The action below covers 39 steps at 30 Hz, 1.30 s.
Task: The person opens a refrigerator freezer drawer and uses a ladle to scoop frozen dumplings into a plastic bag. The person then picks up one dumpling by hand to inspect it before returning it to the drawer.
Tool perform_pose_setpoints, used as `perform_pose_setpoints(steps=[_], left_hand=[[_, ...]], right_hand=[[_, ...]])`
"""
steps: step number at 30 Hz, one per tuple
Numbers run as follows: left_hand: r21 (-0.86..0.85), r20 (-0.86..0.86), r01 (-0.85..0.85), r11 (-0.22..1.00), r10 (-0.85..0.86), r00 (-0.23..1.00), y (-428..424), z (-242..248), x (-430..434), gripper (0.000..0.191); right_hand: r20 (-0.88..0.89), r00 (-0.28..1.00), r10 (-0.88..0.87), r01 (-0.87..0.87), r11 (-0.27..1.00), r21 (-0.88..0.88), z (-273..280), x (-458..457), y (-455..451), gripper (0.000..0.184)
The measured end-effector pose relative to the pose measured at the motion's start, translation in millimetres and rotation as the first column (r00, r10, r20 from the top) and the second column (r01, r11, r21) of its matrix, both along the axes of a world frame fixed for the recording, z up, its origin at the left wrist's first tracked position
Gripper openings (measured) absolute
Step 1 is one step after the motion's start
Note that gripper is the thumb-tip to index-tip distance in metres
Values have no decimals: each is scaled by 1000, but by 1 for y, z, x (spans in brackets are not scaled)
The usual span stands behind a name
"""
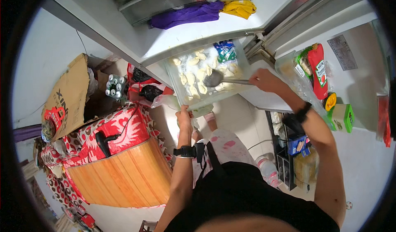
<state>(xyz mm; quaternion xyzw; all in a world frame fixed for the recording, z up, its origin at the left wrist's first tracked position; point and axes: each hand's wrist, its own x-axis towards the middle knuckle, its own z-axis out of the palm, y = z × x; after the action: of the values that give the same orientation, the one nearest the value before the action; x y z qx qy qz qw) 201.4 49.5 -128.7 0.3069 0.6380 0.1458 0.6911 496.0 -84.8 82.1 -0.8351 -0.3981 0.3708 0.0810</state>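
Note:
My right hand (265, 81) is closed on the handle of a metal ladle (213, 78). The bowl of the ladle rests among pale dumplings (194, 91) in a pulled-out clear freezer drawer (210, 99). Frost or white powder lies around the dumplings. A blue and green packet (225, 51) sits at the drawer's back right. My left hand (184, 117) is at the drawer's front left corner with a clear plastic bag (168, 102) beside it; whether the fingers grip the bag, the drawer or both, I cannot tell.
The open refrigerator door (355, 77) at right holds a red ketchup bottle (320, 74). A purple cloth (188, 14) lies on the shelf above. At left are a cardboard box (69, 95) and a hair dryer (103, 143) on a covered table. A black rack (286, 167) stands lower right.

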Motion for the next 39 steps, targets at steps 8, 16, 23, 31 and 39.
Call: perform_pose_setpoints(steps=[8, 16, 23, 31, 39], left_hand=[[67, 49, -63, 996, 60, 997, -2, 10, 3, 34], [60, 89, -25, 998, 19, 996, -2, 3, -1, 38], [92, 67, -25, 995, 19, 998, -3, -2, 0, 31], [79, 82, -79, 994, 73, 994, -2, -4, 1, 30], [1, 54, -36, 999, 36, 998, -1, 1, -2, 49]], right_hand=[[112, 992, 60, -63, 998, 26, 12, -16, -25, 27], [441, 895, 65, -107, 992, 70, 27, -50, -42, 21], [537, 843, 27, -131, 979, 156, 4, -58, -47, 31], [459, 864, -205, 63, 950, 307, 4, -69, -69, 36], [472, 863, -182, 43, 956, 290, -9, -66, -78, 37]])
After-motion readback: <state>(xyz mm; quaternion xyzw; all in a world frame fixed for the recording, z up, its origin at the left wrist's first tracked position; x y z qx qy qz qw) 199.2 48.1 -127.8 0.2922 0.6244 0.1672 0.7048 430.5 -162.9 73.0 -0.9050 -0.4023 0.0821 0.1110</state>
